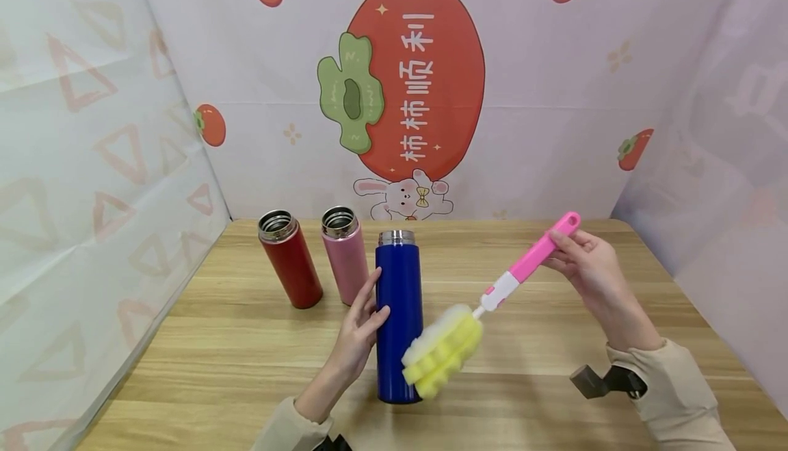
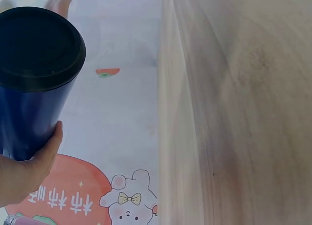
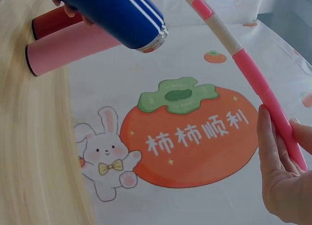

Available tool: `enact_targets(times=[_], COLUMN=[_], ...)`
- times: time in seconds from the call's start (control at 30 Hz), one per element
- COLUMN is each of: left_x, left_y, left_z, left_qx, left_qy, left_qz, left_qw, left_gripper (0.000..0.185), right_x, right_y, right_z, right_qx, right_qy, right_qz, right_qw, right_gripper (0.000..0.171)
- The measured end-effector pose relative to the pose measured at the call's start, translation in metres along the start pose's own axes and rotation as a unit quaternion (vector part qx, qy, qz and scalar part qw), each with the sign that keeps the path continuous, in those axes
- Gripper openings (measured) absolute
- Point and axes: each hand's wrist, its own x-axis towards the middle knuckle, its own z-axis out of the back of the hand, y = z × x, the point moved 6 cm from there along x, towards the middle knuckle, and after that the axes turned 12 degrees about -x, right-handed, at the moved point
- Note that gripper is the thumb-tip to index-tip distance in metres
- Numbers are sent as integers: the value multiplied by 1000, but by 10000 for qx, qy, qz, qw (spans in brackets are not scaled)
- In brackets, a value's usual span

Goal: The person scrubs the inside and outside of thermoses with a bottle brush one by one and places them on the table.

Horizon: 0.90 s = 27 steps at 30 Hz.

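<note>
My left hand [image 1: 358,324] holds a tall blue bottle [image 1: 399,314] by its side, thumb and fingers around it. The bottle is upright and lidless, its bare steel neck at the top. Its dark base [image 2: 41,49] faces the camera in the left wrist view, raised over the table. In my right hand [image 1: 592,269], the end of a bottle brush's pink handle [image 1: 542,252] is pinched between thumb and fingers. The handle slants down to the left, and the brush's yellow-and-white sponge head [image 1: 444,352] overlaps the lower part of the bottle in the head view.
Left of the blue bottle stand a pink bottle [image 1: 346,259] and a red bottle [image 1: 292,263], both lidless with steel mouths. They rest on a wooden table [image 1: 246,382]. Printed cloth [image 1: 542,129] closes off the back and both sides.
</note>
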Motion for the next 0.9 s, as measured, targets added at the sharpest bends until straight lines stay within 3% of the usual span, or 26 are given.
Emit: enact_targets(times=[0.3,0.9], left_x=[-5,-8], left_y=[1,2], left_z=[0,3], left_qx=[118,152], left_qy=[149,206], left_qz=[126,126], left_qw=[9997,9996], left_gripper=[59,58], right_x=[7,12], right_y=[16,26], right_z=[13,23], right_qx=[542,946], right_qy=[-741,-1584], right_qz=[228,456], right_qw=[9955,9818], right_gripper=[10,17])
